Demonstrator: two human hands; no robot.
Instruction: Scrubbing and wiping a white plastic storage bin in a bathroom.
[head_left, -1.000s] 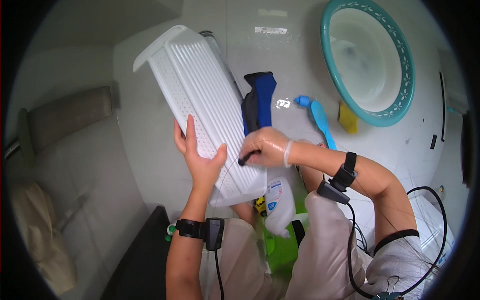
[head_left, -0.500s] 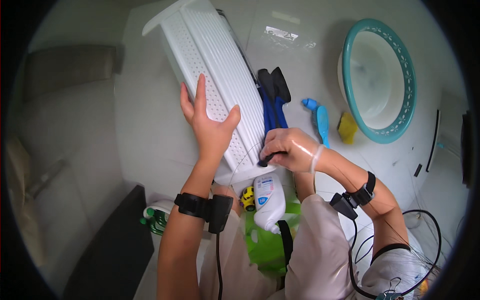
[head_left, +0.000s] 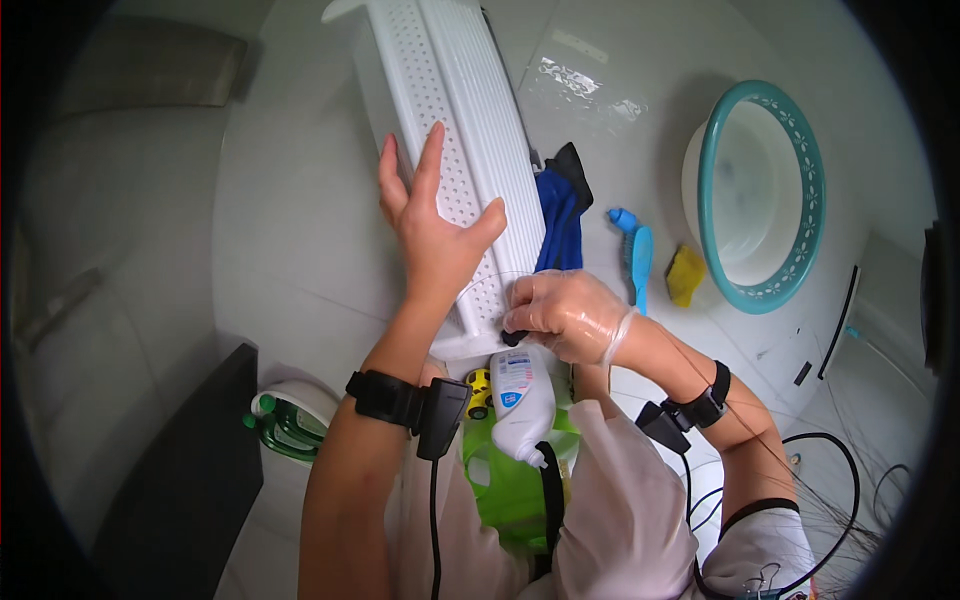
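A long white plastic piece (head_left: 500,130), ribbed on one face and dotted with holes along another, slants across the upper middle. My left hand (head_left: 440,225) lies on its perforated strip, fingers spread and outstretched. At its near end, my right hand (head_left: 570,310) in a clear plastic glove pinches a small black object (head_left: 515,337) against the corner. That object's kind is mostly hidden by my fingers. A white squeeze bottle (head_left: 523,405) lies just below, beside a yellow toy car (head_left: 480,392). Blue-and-black cloth gloves (head_left: 565,210) lie along the right side of the white piece.
Right of the cloth gloves lie a blue brush (head_left: 640,262), a small blue bottle (head_left: 622,218) and a yellow sponge (head_left: 686,276). A teal-rimmed basin (head_left: 712,200) stands at the right. A green bag (head_left: 510,500) is between my legs; a dark panel (head_left: 190,480) is at lower left.
The view has shifted slightly. My right hand, still pinching the black object, has moved a little left along the white piece's near end. My left hand keeps its place on the perforated strip.
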